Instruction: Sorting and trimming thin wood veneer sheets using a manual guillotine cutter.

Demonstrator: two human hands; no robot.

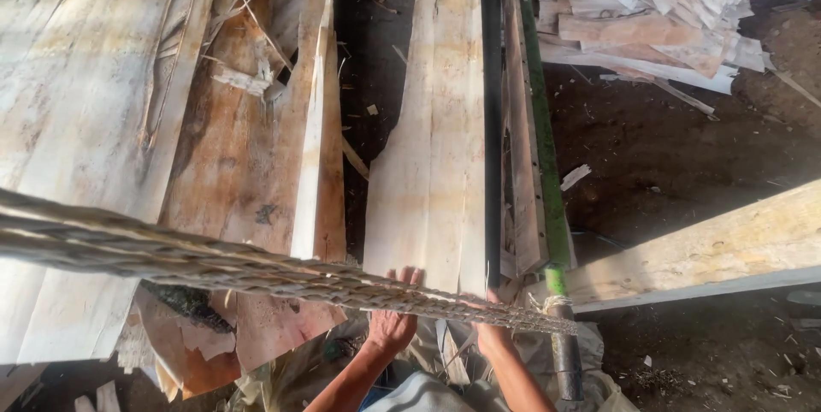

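Observation:
A long pale sheet of wood veneer (436,138) lies lengthwise in front of me, running from my hands toward the far end. My left hand (392,320) rests flat on its near end, fingers spread. My right hand (491,333) grips the near right corner of the same sheet and is partly hidden behind a thick twisted rope (171,254) that crosses the view from the left edge to a green pole (540,138).
Wide veneer sheets (94,121) lie overlapped at the left. A heap of veneer scraps (650,10) sits at the top right on dark dirt ground (676,164). A pale wooden beam (710,245) angles in from the right. Torn bark-like pieces (197,352) lie at the lower left.

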